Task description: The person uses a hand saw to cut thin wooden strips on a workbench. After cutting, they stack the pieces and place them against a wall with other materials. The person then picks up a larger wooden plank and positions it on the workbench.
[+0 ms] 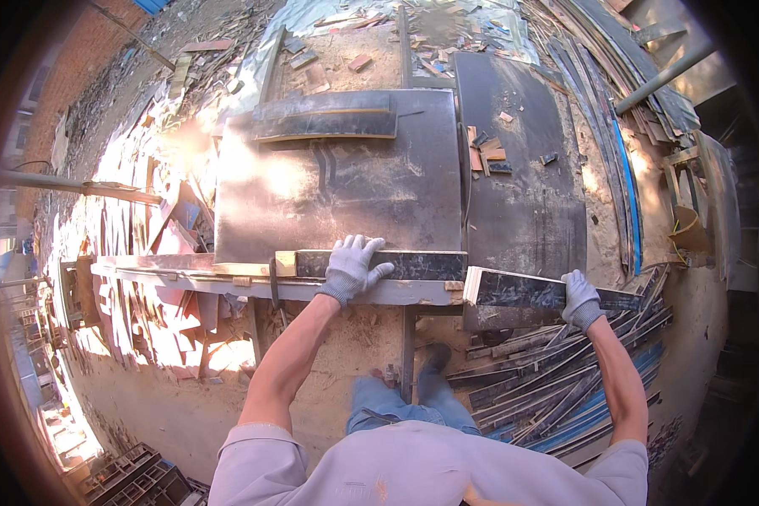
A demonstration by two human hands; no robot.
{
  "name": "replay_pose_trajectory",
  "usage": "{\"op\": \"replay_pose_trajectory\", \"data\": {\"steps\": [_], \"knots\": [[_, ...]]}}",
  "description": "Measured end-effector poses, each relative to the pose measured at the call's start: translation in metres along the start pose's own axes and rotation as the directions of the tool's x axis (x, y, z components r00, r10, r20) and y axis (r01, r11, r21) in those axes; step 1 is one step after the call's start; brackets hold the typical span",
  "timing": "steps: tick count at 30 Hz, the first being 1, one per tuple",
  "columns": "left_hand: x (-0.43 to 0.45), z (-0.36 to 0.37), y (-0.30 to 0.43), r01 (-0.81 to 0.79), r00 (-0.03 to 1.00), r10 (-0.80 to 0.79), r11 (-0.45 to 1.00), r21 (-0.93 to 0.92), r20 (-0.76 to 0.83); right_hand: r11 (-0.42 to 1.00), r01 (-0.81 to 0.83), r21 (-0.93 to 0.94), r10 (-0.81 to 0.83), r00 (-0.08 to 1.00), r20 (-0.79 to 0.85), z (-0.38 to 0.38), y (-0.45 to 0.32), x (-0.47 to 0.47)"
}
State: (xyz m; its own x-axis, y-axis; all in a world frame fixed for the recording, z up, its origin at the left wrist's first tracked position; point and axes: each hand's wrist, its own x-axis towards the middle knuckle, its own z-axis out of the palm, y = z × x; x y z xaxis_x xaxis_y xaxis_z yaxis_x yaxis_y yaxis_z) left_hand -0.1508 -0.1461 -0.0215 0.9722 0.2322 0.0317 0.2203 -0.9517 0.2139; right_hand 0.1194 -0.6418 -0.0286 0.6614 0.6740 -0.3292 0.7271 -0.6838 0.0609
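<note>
My left hand (351, 269), in a pale knitted glove, lies across a dark-faced plywood strip (424, 265) at the near edge of the saw table. Its fingertips reach past the strip's far side, and the thumb is spread. Gloved alike, my right hand (582, 298) grips a stack of dark plywood strips (518, 291) near its right end. The stack's pale layered left end (472, 286) sits just beyond the table's right corner, slightly angled. A grey rail (354, 290) runs along the front, with a dark clamp (274, 281) to the left of my left hand.
A large dark panel (379, 202) forms the tabletop, carrying stacked boards (329, 123) at its far side. Offcuts (490, 152) lie on the right-hand panel (525, 234). Long strips (544, 373) are piled by my right leg. Scrap wood (183, 329) and sawdust cover the ground.
</note>
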Motion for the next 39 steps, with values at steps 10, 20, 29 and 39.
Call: {"op": "replay_pose_trajectory", "data": {"steps": [10,20,29,39], "knots": [[-0.15,0.006,0.046,0.227,0.951,-0.148,0.93,-0.288,0.272,0.987,0.141,0.079,-0.122,0.97,-0.211,0.027,-0.04,-0.08],[-0.216,0.084,-0.006,0.174,0.251,-0.789,-0.534,-0.828,0.561,0.964,0.114,0.242,-0.103,0.993,-0.058,0.055,-0.111,-0.151],[-0.178,0.046,-0.046,0.7,0.449,-0.612,-0.213,-0.682,0.651,0.959,0.024,0.283,-0.058,0.992,0.112,0.066,-0.187,-0.191],[-0.282,-0.056,0.097,0.575,0.812,-0.41,0.44,-0.69,0.415,0.979,0.07,0.193,-0.104,0.979,0.173,0.07,-0.301,-0.166]]}}
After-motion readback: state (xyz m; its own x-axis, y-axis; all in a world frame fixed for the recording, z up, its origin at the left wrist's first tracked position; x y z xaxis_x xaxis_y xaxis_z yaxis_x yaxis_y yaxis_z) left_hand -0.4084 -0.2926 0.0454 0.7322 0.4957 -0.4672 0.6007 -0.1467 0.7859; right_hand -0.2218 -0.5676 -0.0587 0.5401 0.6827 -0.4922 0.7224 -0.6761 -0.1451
